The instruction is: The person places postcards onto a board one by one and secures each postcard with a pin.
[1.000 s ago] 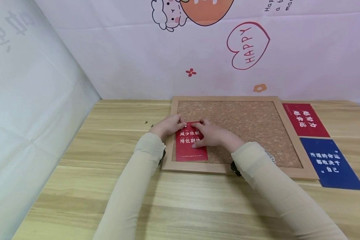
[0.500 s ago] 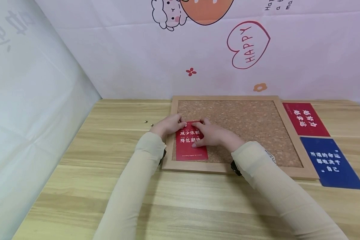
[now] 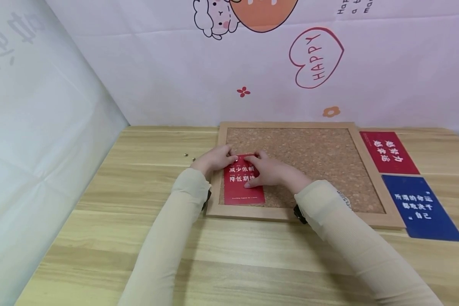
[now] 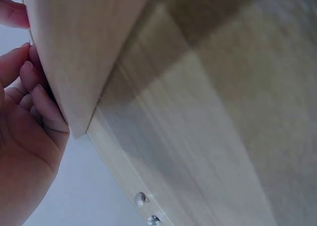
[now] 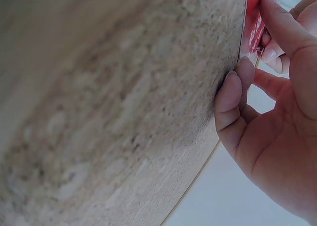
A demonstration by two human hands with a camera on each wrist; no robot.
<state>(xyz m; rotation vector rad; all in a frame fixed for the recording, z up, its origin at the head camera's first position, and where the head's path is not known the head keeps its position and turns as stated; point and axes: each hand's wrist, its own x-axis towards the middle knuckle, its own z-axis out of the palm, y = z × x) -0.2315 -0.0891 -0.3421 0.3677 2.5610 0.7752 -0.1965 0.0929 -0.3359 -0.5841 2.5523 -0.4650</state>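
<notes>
From the head camera, a red rectangular paper card with white lettering [image 3: 244, 183] lies flat on the near-left part of a square cork board in a pale wooden frame [image 3: 313, 157], its long axis running away from the person. Both hands meet at its far edge: the left hand [image 3: 215, 159] touches the far-left corner, fingers lightly bent across the frame, and the right hand [image 3: 269, 171] rests on the far-right part, thumb laid over the lettering. Neither hand is nearer; the card's near half is uncovered.

The left wrist camera shows bent fingers [image 4: 42, 104] against the frame's edge; whether they pinch anything cannot be told.

The right wrist camera shows fingertips [image 5: 233, 89] pressing the cork beside the card.
</notes>
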